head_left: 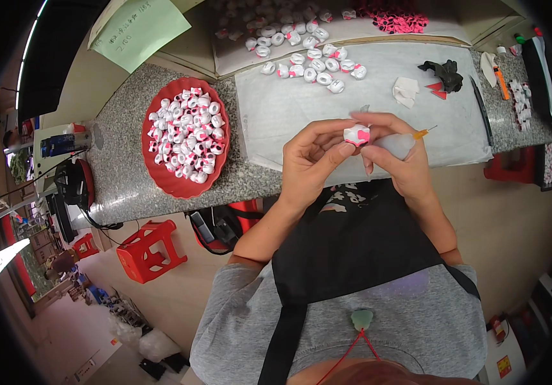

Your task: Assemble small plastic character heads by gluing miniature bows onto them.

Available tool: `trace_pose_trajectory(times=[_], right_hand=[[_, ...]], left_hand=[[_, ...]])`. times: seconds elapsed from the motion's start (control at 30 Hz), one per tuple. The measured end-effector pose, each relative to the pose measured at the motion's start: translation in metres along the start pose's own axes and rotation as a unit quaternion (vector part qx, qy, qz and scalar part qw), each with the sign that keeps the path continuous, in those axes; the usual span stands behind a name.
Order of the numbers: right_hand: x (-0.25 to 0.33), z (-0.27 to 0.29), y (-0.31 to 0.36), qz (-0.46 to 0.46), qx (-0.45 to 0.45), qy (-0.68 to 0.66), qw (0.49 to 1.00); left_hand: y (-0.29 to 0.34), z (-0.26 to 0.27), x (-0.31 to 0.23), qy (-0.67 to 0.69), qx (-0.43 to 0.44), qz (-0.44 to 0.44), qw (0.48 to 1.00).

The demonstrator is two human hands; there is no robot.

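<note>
Over the near edge of the worktop, my left hand (pixel 311 160) pinches a small white toy head (pixel 355 134) with a pink patch. My right hand (pixel 406 170) is closed round a translucent squeeze bottle (pixel 396 147). Its orange needle tip (pixel 421 134) points right, away from the toy head. The fingers of my right hand also come up against the toy head or very close to it; the exact contact is hidden. Beyond my hands lie several loose white pieces (pixel 323 78) on a white sheet (pixel 263 115).
Left of my hands stands a red scalloped tray (pixel 154 170) heaped with white and pink pieces. Pink parts (pixel 401 22) are piled at the back. A black crumpled scrap (pixel 446 76), a white cloth (pixel 405 92) and a dark pen-like tool (pixel 481 109) lie to the right. Red stools (pixel 151 251) stand below.
</note>
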State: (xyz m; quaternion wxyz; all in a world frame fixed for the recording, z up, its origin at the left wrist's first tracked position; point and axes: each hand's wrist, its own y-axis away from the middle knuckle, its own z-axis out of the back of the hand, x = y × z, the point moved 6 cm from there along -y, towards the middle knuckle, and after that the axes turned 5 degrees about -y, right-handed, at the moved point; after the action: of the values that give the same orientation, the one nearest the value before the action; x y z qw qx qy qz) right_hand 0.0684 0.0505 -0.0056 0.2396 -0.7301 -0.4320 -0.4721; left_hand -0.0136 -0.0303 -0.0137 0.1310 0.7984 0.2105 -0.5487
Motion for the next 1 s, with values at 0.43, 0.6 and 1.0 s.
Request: trace_pose_trajectory(times=[0.43, 0.6, 1.0], right_hand=[[0.013, 0.079, -0.018, 0.136, -0.153, 0.529, 0.824], [0.039, -0.002, 0.005, 0.287, -0.046, 0.352, 0.890], [0.028, 0.045, 0.007, 0.157, -0.126, 0.291, 0.935]], left_hand=[[-0.006, 0.015, 0.017, 0.124, -0.046, 0.062, 0.989], [-0.005, 0.014, 0.020, 0.094, -0.042, 0.060, 0.993], [-0.003, 0.011, 0.015, 0.119, -0.065, 0.056, 0.989]])
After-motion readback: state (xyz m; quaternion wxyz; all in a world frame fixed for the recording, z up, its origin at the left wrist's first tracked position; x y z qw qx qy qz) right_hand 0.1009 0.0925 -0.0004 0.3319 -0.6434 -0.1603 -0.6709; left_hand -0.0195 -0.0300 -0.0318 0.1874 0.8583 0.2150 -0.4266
